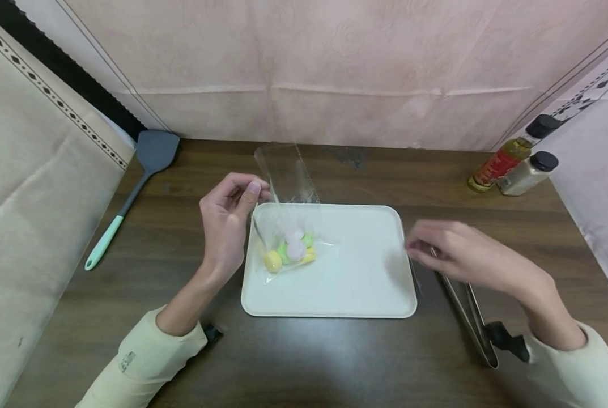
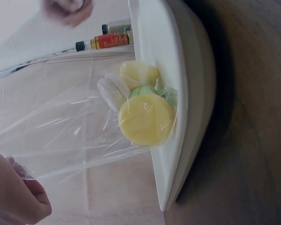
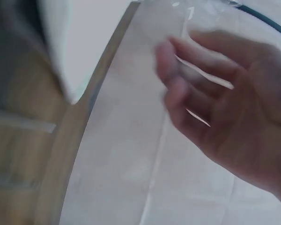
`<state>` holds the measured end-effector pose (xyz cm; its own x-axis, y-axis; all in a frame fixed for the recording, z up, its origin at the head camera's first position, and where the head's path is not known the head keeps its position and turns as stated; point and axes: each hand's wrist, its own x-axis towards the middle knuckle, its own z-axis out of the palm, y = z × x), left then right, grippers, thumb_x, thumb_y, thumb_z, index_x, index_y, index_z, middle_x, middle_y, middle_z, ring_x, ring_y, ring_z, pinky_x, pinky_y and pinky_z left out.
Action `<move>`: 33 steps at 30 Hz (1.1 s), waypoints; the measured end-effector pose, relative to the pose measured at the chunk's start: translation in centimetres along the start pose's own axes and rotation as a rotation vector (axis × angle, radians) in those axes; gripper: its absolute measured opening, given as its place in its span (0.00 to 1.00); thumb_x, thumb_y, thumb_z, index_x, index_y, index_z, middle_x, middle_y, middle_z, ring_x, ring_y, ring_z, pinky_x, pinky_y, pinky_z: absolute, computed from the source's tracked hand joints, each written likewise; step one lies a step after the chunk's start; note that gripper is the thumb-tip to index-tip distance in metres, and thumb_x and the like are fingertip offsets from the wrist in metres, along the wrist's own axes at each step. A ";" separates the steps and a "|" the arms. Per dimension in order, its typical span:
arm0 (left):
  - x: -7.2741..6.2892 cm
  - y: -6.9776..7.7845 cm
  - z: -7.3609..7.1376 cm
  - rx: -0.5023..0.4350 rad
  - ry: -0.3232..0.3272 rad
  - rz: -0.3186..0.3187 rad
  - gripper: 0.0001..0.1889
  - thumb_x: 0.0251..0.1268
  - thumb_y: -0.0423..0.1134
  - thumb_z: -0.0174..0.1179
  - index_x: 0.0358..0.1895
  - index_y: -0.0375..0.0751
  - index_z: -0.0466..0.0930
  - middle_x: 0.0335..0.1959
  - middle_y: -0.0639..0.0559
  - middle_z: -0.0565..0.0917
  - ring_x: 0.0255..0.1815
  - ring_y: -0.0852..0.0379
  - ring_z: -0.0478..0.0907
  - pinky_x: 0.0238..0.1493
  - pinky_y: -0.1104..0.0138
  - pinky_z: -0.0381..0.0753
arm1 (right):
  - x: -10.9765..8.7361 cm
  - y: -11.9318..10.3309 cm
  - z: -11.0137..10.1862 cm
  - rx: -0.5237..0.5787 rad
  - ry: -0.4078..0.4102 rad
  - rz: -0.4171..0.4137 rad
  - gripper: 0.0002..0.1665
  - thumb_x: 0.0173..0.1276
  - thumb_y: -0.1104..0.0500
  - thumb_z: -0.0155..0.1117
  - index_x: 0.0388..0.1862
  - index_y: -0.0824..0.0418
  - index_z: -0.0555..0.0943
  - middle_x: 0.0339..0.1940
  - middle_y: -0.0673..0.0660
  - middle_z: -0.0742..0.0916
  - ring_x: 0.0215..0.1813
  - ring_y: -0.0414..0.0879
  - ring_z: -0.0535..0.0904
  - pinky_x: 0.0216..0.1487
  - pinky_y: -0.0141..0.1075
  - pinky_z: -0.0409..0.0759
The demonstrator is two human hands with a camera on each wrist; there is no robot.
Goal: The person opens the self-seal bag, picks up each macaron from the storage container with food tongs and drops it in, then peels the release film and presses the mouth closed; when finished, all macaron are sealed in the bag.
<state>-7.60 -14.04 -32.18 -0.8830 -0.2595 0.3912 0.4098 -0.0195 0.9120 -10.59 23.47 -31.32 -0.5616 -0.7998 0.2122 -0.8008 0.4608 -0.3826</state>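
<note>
My left hand [image 1: 228,218] pinches the upper side of a clear plastic bag [image 1: 289,175]. Small round yellow, green and lilac pieces [image 1: 296,250] lie in the bottom of the bag, over the left part of a white tray [image 1: 357,272]. In the left wrist view, a yellow piece [image 2: 146,120] shows closest, and the bag stretches from it toward my fingers. Just off the tray's right edge hovers my right hand [image 1: 459,255], above the metal tongs [image 1: 479,337]. The right wrist view shows its fingers [image 3: 187,105] loosely bent, with nothing visible in them.
A spatula [image 1: 157,150] with a mint handle lies at the left. At the back right are an oil bottle [image 1: 500,164] with a red label and a black-capped jar [image 1: 525,175]. Pale cloth [image 1: 334,73] hangs behind the wooden table [image 1: 304,362].
</note>
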 end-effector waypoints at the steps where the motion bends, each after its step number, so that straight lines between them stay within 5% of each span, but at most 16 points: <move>1: 0.0 0.0 0.0 -0.004 0.001 -0.001 0.05 0.80 0.24 0.62 0.43 0.30 0.88 0.36 0.57 0.89 0.39 0.59 0.87 0.49 0.70 0.86 | 1.1 -0.2 -0.3 0.006 0.030 0.007 0.14 0.69 0.71 0.76 0.46 0.54 0.88 0.39 0.41 0.88 0.36 0.28 0.77 0.34 0.29 0.81; 5: 0.0 0.0 -0.1 -0.005 -0.002 0.004 0.04 0.80 0.24 0.63 0.43 0.29 0.87 0.36 0.57 0.89 0.39 0.59 0.87 0.50 0.69 0.86 | 6.0 -0.7 -0.5 0.144 0.126 0.110 0.11 0.76 0.68 0.73 0.54 0.60 0.88 0.42 0.51 0.92 0.35 0.37 0.84 0.36 0.29 0.83; 11: -0.2 -0.1 -0.3 0.010 -0.004 0.009 0.05 0.80 0.25 0.63 0.44 0.25 0.86 0.36 0.56 0.89 0.39 0.58 0.87 0.50 0.69 0.85 | 13.8 -1.3 1.3 0.482 0.112 0.335 0.22 0.83 0.55 0.69 0.71 0.57 0.82 0.55 0.59 0.92 0.35 0.53 0.92 0.36 0.36 0.87; 17: -0.3 0.0 -0.2 0.016 -0.019 0.010 0.05 0.81 0.26 0.63 0.44 0.25 0.86 0.35 0.57 0.89 0.39 0.58 0.87 0.50 0.68 0.85 | 18.3 -2.1 3.2 0.677 0.140 0.311 0.17 0.84 0.57 0.68 0.65 0.61 0.85 0.51 0.59 0.91 0.27 0.57 0.88 0.30 0.37 0.84; 24: -0.1 0.0 -0.1 -0.021 0.005 0.015 0.05 0.79 0.24 0.63 0.42 0.27 0.87 0.34 0.57 0.89 0.38 0.59 0.87 0.47 0.69 0.86 | 17.5 -2.1 2.9 0.751 0.199 0.313 0.07 0.85 0.61 0.65 0.52 0.65 0.85 0.45 0.61 0.90 0.24 0.57 0.86 0.27 0.40 0.85; 33: 0.0 -0.1 -0.3 -0.017 0.036 0.076 0.07 0.79 0.22 0.62 0.41 0.31 0.88 0.35 0.58 0.90 0.37 0.59 0.88 0.47 0.69 0.87 | 13.8 -2.1 3.1 0.951 0.269 0.297 0.06 0.87 0.65 0.60 0.53 0.70 0.77 0.49 0.71 0.88 0.43 0.53 0.94 0.53 0.48 0.92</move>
<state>-7.53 -14.33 -32.29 -0.8403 -0.2955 0.4544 0.4797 -0.0150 0.8773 -16.04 10.27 -30.35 -0.8316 -0.5368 0.1424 -0.1921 0.0373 -0.9807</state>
